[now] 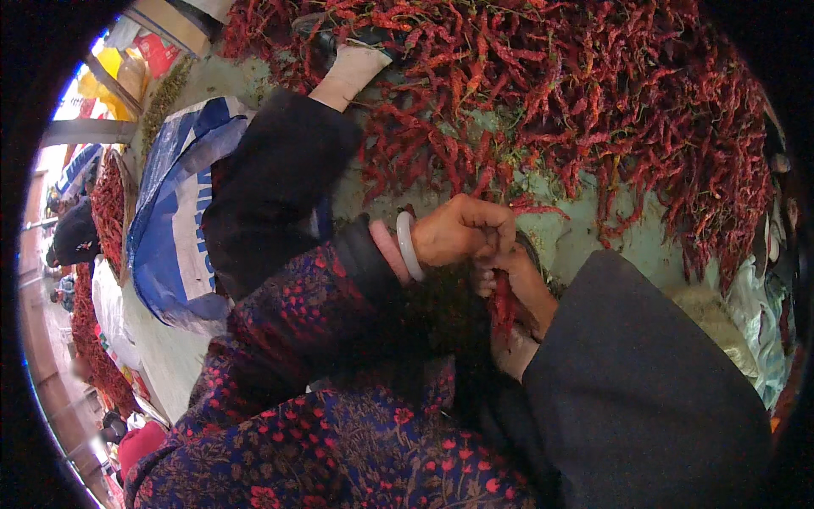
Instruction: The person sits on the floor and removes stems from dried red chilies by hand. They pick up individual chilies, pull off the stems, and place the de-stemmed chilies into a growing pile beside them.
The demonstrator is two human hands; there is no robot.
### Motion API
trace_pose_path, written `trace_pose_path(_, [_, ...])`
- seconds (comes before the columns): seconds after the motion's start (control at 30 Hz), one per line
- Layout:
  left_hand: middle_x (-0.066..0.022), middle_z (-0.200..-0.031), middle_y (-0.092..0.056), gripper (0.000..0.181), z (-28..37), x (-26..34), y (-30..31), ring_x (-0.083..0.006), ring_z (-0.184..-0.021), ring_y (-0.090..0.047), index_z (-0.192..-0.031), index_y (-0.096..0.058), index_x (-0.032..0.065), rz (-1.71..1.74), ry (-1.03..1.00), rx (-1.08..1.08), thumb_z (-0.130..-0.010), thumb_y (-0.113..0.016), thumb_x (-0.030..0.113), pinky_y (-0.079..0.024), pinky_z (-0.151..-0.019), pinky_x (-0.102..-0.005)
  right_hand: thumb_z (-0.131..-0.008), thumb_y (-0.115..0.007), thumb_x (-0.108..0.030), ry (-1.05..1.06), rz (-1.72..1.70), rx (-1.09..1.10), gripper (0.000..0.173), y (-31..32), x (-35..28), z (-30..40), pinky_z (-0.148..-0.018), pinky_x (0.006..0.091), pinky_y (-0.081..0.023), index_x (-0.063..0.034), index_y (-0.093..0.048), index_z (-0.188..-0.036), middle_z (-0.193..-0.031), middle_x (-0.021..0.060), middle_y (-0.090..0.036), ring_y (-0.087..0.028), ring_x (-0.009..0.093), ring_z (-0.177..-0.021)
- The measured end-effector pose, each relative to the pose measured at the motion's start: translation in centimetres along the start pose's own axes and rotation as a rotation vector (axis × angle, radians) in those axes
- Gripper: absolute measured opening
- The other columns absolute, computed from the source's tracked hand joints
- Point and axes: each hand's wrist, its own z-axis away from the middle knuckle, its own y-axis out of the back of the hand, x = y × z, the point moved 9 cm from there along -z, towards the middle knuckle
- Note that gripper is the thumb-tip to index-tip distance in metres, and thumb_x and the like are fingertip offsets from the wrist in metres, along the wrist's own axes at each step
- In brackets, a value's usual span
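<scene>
My left hand [455, 230], with a white bangle [409, 245] and a pink band at its wrist, is curled with its fingertips meeting those of my right hand [516, 277] over my lap. Several dried red chili peppers [502, 305] hang down from the right hand's grip. What the left fingertips pinch is too small and covered to tell. A large spread of dried red chilies [572, 95] with stems lies just beyond both hands, its near edge thinning out below them.
A blue and white woven plastic bag [168, 235] stands to the left. My legs extend on both sides. At the far left are more chili heaps [109, 210] and other people. Crumpled clear plastic [753, 318] and a beige sack [709, 318] lie at the right.
</scene>
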Motion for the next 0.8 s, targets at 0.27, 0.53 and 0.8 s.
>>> trace_pose_path(0.27, [-0.0007,-0.065,-0.050,0.017,-0.2,0.2,-0.4,-0.0072,-0.063,-0.048,-0.074,-0.055,0.0022,-0.086,0.019,-0.138,-0.065,-0.043,-0.006,-0.038,-0.056,-0.0225,-0.072,-0.051,0.003,0.108,0.155,0.108,0.005,1.3,0.0,-0.6,-0.043,0.0240,-0.036,-0.0004,-0.050,-0.075,-0.061,0.0035,-0.047,-0.045,0.013,-0.048])
trace_pose_path(0.53, [-0.0034,-0.064,-0.052,0.014,3.2,-1.2,4.3,-0.0103,-0.062,-0.051,-0.074,-0.056,0.0041,-0.425,0.037,0.060,-0.067,-0.047,-0.004,-0.040,-0.056,-0.0234,-0.070,-0.056,-0.003,0.137,0.164,-0.244,0.004,-0.5,-0.2,0.1,-0.044,0.0274,-0.036,-0.0008,-0.055,-0.068,-0.055,0.0047,-0.048,-0.045,0.013,-0.046])
trace_pose_path(0.8, [-0.0010,-0.059,-0.048,0.019,9.9,3.3,13.3,-0.0070,-0.048,-0.040,-0.074,-0.054,0.0042,-0.130,0.008,0.692,-0.061,-0.044,-0.004,-0.028,-0.041,-0.0199,-0.077,-0.056,-0.010,0.106,-0.338,-0.121,0.009,0.8,-0.3,2.9,-0.055,0.0311,-0.036,-0.0014,-0.052,-0.078,-0.061,0.0020,-0.044,-0.042,0.014,-0.055])
